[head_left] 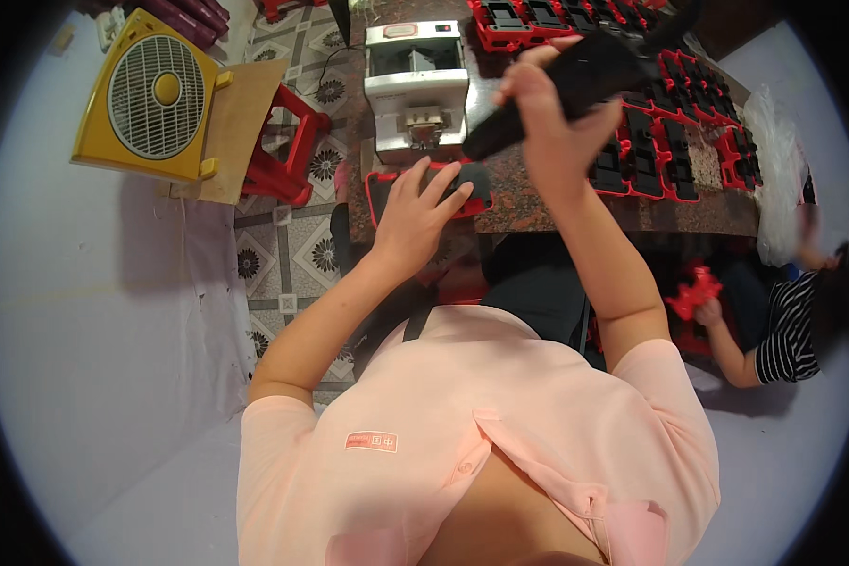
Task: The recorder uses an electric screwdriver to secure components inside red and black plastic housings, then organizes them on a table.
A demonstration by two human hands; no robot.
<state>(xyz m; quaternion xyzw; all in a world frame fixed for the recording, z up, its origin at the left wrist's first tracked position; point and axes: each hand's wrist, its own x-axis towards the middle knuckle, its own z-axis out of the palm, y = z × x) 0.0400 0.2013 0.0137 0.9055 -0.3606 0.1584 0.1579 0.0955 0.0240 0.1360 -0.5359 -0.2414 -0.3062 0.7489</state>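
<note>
My left hand (420, 208) rests with spread fingers on a red-rimmed part with a black inner face (476, 179), near the table's front edge. Just behind that part stands a white boxy machine (416, 90) with a metal fitting low on its front. In my right hand (561, 132), raised above the table, is a long black handheld tool (580, 83). Its narrow end points down and left toward the red-rimmed part, apart from it. A dark cord-like strip runs from its far end. The tool's exact kind is unclear.
Rows of red-and-black parts (665, 156) cover the table's right side, with more in a red tray (528, 26) behind. Clear plastic wrap (774, 179) hangs at the right edge. A yellow fan (146, 94) and red stool (292, 151) stand left. A co-worker's hand (709, 311) holds a red piece.
</note>
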